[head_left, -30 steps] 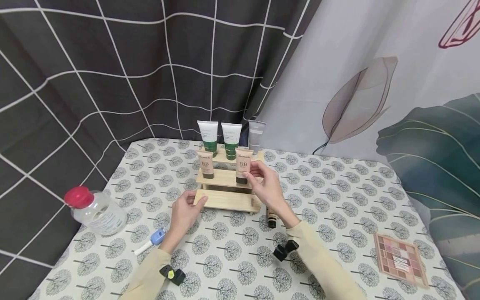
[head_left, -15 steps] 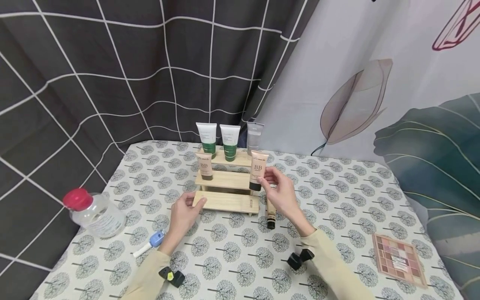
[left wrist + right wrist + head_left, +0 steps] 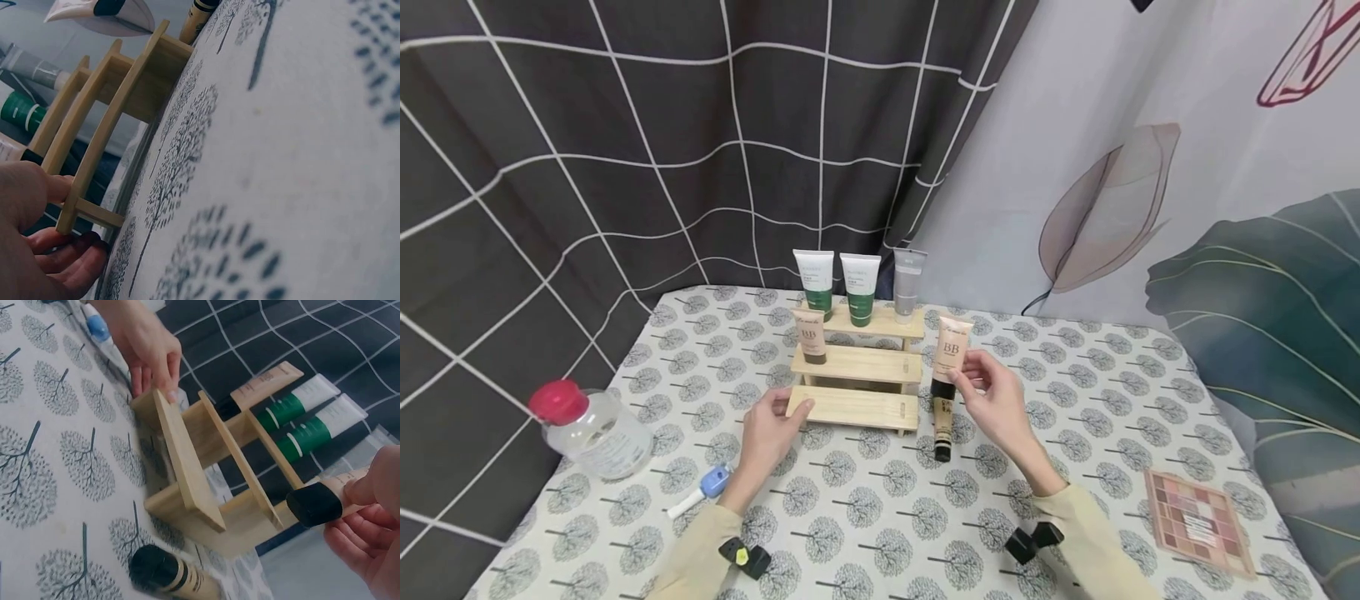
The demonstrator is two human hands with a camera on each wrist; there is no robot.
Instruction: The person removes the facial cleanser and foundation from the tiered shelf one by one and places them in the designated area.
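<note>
My right hand (image 3: 997, 406) pinches a beige BB cream tube (image 3: 952, 348) with a black cap, held upright to the right of a three-step wooden stand (image 3: 852, 407). The left hand (image 3: 769, 437) grips the left end of the stand's lowest step, thumb on top and fingers beneath, as the left wrist view shows. A second BB cream tube (image 3: 812, 337) stands at the left of the middle step. Two white-and-green tubes (image 3: 860, 292) and a grey tube (image 3: 908, 287) stand along the top step. Under the held tube in the head view lies a yellowish black-capped tube (image 3: 942, 425).
A clear bottle with a red cap (image 3: 559, 402) stands at the left of the tree-print tablecloth (image 3: 865, 504). A small blue-and-white item (image 3: 714, 480) lies by the left forearm. An eyeshadow palette (image 3: 1199, 523) lies at the right. Dark checked curtain (image 3: 677, 125) hangs behind.
The right hand has carried the BB cream tube off the middle step's right end and out to the right, past the stand. The left hand has kept its grip on the bottom step.
</note>
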